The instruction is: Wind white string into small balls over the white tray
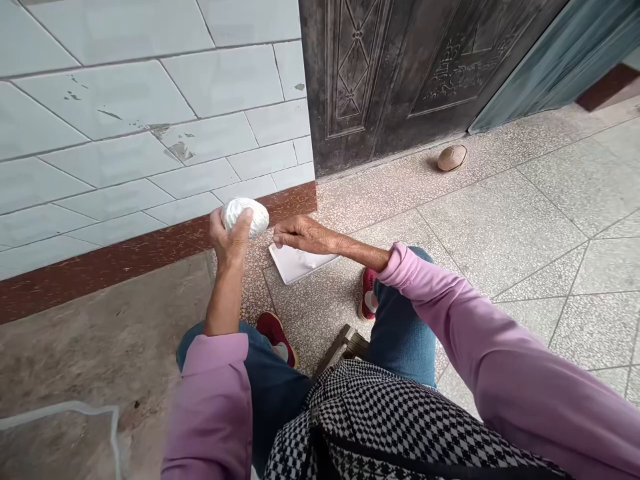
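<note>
My left hand (231,238) is raised in front of me and wrapped round a white ball of thread (249,215). My right hand (303,233) is just to its right with the fingers pinched together near the ball; what they pinch is too thin to see. Below the right hand a white flat sheet (295,263) lies on the floor. I am seated, with both knees in blue trousers and red shoes (369,293) showing under pink sleeves.
A tiled wall (150,133) with a brown skirting runs along the left. A dark ornate metal door (400,73) stands ahead, with a small round brown object (452,158) at its foot. Speckled floor tiles (525,227) spread to the right. A checked cloth (390,420) lies on my lap.
</note>
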A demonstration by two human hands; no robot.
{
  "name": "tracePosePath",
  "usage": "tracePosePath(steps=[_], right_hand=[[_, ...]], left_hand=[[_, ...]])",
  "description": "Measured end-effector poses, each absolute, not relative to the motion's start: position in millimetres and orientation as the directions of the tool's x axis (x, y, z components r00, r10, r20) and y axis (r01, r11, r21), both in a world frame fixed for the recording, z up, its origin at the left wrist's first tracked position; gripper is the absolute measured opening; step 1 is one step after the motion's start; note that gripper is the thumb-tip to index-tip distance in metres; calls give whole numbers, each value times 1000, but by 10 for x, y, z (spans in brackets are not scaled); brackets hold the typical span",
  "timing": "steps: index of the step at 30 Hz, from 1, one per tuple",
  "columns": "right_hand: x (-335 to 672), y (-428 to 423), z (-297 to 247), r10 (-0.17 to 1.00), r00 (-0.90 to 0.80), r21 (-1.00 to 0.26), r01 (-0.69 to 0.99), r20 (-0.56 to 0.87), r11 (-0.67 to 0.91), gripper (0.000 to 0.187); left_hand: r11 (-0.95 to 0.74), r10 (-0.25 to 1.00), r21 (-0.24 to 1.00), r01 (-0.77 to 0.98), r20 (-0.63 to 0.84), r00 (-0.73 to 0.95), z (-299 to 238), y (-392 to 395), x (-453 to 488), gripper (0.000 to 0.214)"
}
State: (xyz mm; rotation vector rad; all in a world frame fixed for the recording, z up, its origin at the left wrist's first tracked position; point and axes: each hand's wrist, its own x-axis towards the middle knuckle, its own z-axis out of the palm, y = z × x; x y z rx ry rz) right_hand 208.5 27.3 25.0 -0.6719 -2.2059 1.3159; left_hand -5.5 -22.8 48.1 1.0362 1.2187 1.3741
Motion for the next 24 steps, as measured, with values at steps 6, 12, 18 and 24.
tracePosePath(steps=[6, 12, 18, 24], right_hand=[[2339, 385, 541, 731, -663, -880, 240, 159, 410, 41], [2395, 597, 440, 763, -620, -872, 255, 186, 419, 44], [2281, 853, 124, 692, -675, -955, -68, 256, 288, 66], [2103, 874, 23, 744, -648, -986, -132, 167, 106, 66]], left_hand=[[26, 990, 998, 48, -19, -141, 159, -51, -70, 75], [148, 984, 987, 55, -152, 92, 23, -47, -151, 87], [209, 952, 974, -82, -184, 247, 146, -212, -104, 85], [189, 977, 938, -289, -151, 150, 140, -265, -44, 104]])
